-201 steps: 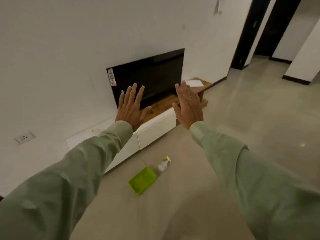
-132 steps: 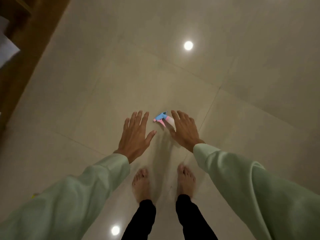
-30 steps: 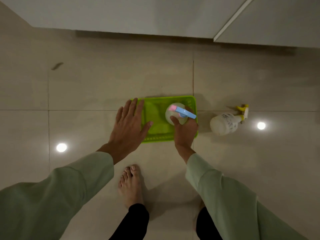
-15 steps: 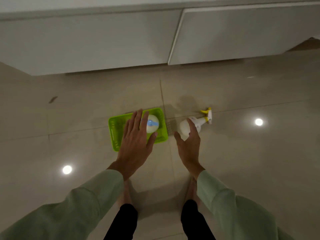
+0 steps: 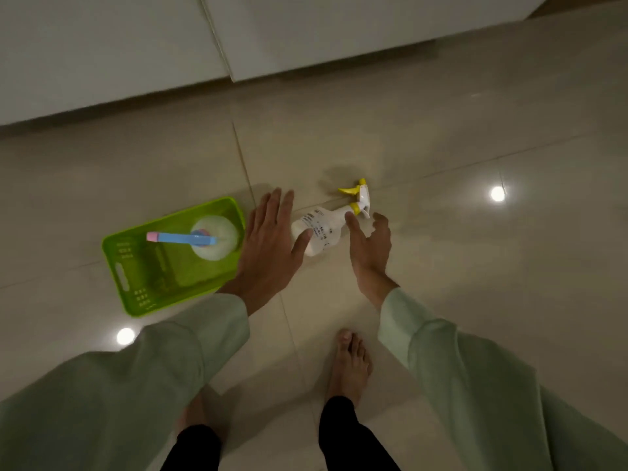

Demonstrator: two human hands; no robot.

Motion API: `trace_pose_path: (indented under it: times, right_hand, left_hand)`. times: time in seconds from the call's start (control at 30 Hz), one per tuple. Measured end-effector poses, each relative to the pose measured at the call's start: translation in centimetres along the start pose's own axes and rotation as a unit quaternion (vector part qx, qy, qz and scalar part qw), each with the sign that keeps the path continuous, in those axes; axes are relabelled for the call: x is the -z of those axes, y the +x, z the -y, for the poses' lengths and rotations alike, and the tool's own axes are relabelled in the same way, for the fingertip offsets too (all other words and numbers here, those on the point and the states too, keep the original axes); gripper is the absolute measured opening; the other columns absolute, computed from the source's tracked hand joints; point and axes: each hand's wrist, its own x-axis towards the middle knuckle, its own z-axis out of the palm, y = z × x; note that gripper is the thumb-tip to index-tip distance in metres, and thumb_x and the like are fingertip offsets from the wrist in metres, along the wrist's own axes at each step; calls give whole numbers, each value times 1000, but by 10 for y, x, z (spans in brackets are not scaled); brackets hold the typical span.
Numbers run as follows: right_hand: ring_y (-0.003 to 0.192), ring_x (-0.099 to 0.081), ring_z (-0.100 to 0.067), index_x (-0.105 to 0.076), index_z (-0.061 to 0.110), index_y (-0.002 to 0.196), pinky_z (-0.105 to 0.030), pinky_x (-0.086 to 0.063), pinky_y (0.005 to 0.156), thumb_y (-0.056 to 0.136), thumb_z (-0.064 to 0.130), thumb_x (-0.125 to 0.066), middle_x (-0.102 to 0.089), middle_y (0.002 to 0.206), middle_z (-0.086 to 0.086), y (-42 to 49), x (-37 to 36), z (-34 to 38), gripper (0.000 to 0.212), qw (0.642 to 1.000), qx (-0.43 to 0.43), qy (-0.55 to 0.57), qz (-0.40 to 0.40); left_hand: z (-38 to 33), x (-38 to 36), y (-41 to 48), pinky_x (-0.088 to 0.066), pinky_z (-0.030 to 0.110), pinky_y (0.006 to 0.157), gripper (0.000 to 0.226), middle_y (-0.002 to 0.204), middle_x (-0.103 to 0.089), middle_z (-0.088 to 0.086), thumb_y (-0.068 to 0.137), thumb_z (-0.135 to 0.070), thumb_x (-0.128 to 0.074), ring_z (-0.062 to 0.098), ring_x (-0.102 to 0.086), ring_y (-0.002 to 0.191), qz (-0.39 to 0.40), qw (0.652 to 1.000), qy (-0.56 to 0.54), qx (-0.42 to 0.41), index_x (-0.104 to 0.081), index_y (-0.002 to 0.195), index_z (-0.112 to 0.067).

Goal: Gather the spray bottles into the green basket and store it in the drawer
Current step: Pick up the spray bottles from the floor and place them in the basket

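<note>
The green basket (image 5: 136, 277) sits on the tiled floor at the left. A white spray bottle with a blue and pink head (image 5: 217, 244) stands upright in its far right corner. A second white spray bottle with a yellow head (image 5: 323, 226) lies on its side on the floor to the right of the basket. My left hand (image 5: 268, 249) hovers flat and open between basket and lying bottle, its thumb over the bottle's base. My right hand (image 5: 370, 246) is open, fingers spread, just right of the bottle's neck, holding nothing.
White drawer fronts (image 5: 306, 35) of a low cabinet run along the top, shut. My bare feet (image 5: 350, 365) stand below the hands. Glossy beige floor tiles with light reflections (image 5: 498, 193) spread to the right.
The blue-headed bottle now stands alone in the basket. My left hand has moved off the basket toward the lying bottle. My right hand has spread beside that bottle's neck.
</note>
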Motion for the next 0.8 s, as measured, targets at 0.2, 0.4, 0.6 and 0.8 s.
trace_pose_path:
  times: [0.2,0.4,0.6,0.8]
  right_hand:
    - [114,-62,-24,-58,20,125,-38,-50,95,84,45,-71,-65,116,0,42,-36,-13,50,994,-91,49,18]
    - [86,-65,-27,-61,21,97,-40,-58,77,84,14,-68,-66,97,-7,54,-46,1,16,948,-208,218,100]
    - [76,-61,-19,-64,18,95,-29,-47,66,68,1,-72,-63,81,3,17,-18,29,32,962,-141,196,129]
    - [77,-61,-12,-63,22,84,-30,-46,73,75,1,-74,-64,79,6,-61,0,62,25,979,-16,164,123]
  left_hand:
    - [11,-37,43,-13,44,123,71,163,-19,10,98,-49,-41,29,-15,151,23,1000,9,6,-19,155,-13]
    - [19,-44,42,-15,43,123,70,163,-20,10,98,-49,-39,29,-16,151,50,999,12,-2,-18,155,-13]
    - [17,-9,0,-21,43,121,69,161,-27,10,98,-48,-42,28,-22,149,38,999,-13,1,-23,154,-13]
    - [23,54,-65,-22,41,122,67,161,-26,9,99,-47,-43,25,-21,150,8,999,-44,21,-25,153,-13]
